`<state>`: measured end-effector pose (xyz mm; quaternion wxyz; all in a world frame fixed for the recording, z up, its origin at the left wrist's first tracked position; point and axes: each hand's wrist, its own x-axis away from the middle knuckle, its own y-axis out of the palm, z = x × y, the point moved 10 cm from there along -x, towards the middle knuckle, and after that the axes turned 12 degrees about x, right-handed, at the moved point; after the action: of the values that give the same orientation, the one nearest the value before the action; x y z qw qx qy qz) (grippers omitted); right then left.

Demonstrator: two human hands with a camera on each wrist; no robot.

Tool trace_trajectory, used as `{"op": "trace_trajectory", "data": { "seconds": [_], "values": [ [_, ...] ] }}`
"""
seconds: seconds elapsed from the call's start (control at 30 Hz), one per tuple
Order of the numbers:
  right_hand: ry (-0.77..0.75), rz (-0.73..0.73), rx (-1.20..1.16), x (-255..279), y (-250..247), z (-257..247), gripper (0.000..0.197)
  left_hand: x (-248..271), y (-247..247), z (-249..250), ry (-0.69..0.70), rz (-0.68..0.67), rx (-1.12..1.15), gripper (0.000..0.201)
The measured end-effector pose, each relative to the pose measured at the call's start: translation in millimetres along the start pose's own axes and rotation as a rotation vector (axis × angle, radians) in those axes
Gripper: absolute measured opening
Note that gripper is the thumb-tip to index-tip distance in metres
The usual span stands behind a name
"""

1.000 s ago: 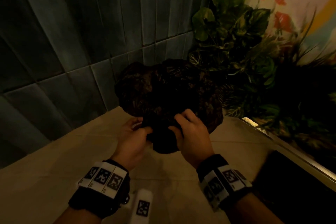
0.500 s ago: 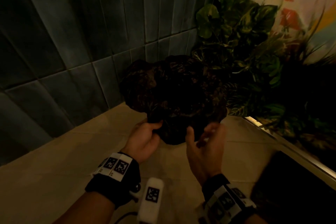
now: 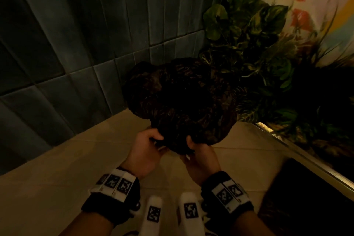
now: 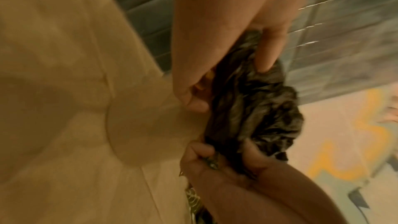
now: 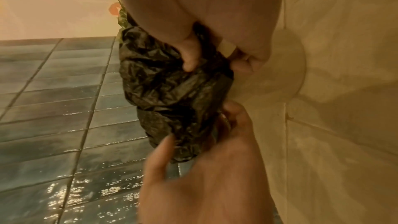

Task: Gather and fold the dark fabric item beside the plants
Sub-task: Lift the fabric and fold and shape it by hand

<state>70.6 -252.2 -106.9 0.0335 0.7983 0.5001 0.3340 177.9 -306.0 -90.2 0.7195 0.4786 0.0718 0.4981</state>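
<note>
Hands (image 3: 172,151) now both grip bundle (image 3: 180,101), closer.

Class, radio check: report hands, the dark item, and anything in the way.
Both hands gripping: left hand, right hand on near edge. Dark item bunched, off the floor, not yet folded. Plants close on the right; nothing between the hands.

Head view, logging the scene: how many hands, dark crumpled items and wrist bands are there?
Hands: 2, left hand and right hand, both gripping.
Dark crumpled fabric item: 1.
Black wrist bands with white tags: 2.
Total: 5.
</note>
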Motion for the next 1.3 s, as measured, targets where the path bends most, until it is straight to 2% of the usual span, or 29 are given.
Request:
{"op": "trace_trajectory", "data": {
  "seconds": [0.03, 0.13, 0.23, 0.33, 0.43, 0.57, 0.7, 0.8, 0.87, 0.93, 1.0, 1.1, 1.17, 1.2, 1.3],
  "values": [
    [0.004, -0.011, -0.016, -1.5, 0.2, 0.5, 0.040, 4.4, 4.6, 4.3, 0.025, -0.034, -0.001, 0.009],
    [-0.026, -0.114, -0.157, -3.2, 12.2, -5.8, 0.049, 6.7, 21.8, 9.8, 0.045, -0.122, 0.009, 0.023],
    [-0.043, -0.135, -0.286, -4.0, 19.8, -16.6, 0.059, -4.1, 20.0, 11.0, 0.067, -0.056, 0.041, 0.035],
    [-0.034, -0.133, -0.372, -2.2, 21.3, -22.3, 0.053, -13.3, 17.8, 5.5, 0.049, -0.024, 0.135, 0.033],
    [-0.027, -0.154, -0.305, 1.3, 16.3, -21.1, 0.050, -15.8, 25.6, 3.0, 0.044, -0.005, 0.185, 0.042],
    [0.036, 0.051, -0.090, 0.9, -11.9, -15.7, 0.036, -18.1, 24.6, 1.8, 0.030, 0.043, 0.137, 0.039],
    [-0.045, 0.155, -0.144, -3.0, -22.4, -28.7, 0.030, -16.0, 8.6, 11.4, 0.116, 0.162, -0.106, 0.032],
    [-0.036, 0.168, -0.291, 0.6, -19.6, -29.2, 0.015, -15.8, 2.7, 14.7, 0.137, 0.180, -0.100, 0.031],
    [-0.077, 0.164, -0.441, 9.2, -14.1, -34.3, 0.021, -18.6, 4.6, 14.0, 0.121, 0.151, -0.061, 0.025],
    [-0.097, 0.129, -0.490, 24.1, -1.0, -40.9, 0.036, -17.8, 9.4, 14.5, 0.112, 0.120, -0.015, 0.030],
    [-0.094, 0.123, -0.393, 23.8, 10.4, -42.9, 0.044, -13.9, 15.5, 19.7, 0.136, 0.071, 0.051, 0.033],
    [-0.061, 0.162, -0.259, 18.9, 14.1, -38.6, 0.050, -6.4, 17.6, 30.6, 0.149, 0.053, 0.150, 0.023],
    [-0.033, 0.099, -0.216, 17.1, 19.4, -36.9, 0.036, -9.9, 15.1, 32.8, 0.110, 0.068, 0.138, 0.044],
    [-0.033, 0.077, -0.210, 17.3, 20.9, -37.6, 0.028, -12.9, 15.3, 35.5, 0.105, 0.065, 0.109, 0.047],
    [-0.085, 0.087, -0.210, 15.5, 17.3, -42.9, 0.011, -20.0, 17.5, 39.4, 0.109, 0.094, 0.090, 0.033]
  ]
}}
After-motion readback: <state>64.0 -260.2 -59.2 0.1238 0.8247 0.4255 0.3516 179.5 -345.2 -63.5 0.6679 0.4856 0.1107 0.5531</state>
